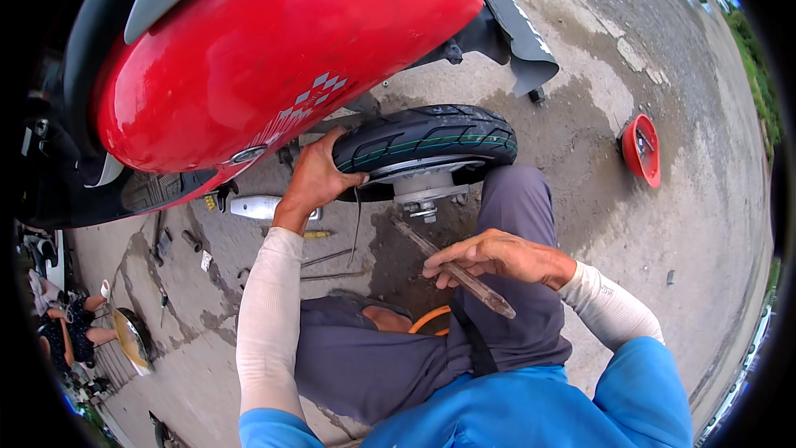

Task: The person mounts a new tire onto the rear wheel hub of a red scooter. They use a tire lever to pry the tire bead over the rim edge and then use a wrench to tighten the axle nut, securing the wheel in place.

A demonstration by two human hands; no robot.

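Between my knees and a red scooter (274,50) is a wheel with a black tyre (431,137). Its tread has a thin green line, and a metal hub (424,188) with an axle nut points toward me. My left hand (319,176) grips the tyre's left side, thumb over the near sidewall. A thin dark cable (357,228) hangs down beside that thumb. In my right hand (497,257) is a worn brown bar (481,289), held between fingers and thumb. It slants from near the axle nut toward my right thigh and stands apart from the tyre.
Left of the wheel, several tools (323,261) and a silver cover (255,207) lie on the concrete. A red bowl (640,152) with small items stands at right. An orange hose (431,318) lies between my legs. Far left, a person (70,328) sits near a basin (131,340).
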